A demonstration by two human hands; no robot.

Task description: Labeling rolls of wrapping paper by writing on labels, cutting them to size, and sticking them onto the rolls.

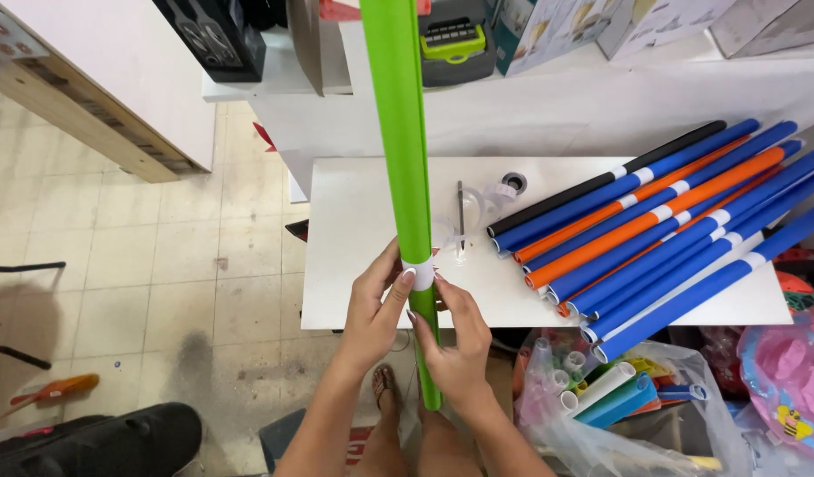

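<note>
Left hand (372,309) and right hand (455,340) both grip the upright green roll (398,132) at its white tape band (418,274), over the table (363,265) edge. Risk: grip slackens, paper springs loose or band creases. Nearby: blue/orange rolls (672,221), tape ring (514,183); bag of rolls (601,397) crowds the right.

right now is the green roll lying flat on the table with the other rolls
No, both hands, left and right, hold the green roll upright in front of the table.
</note>
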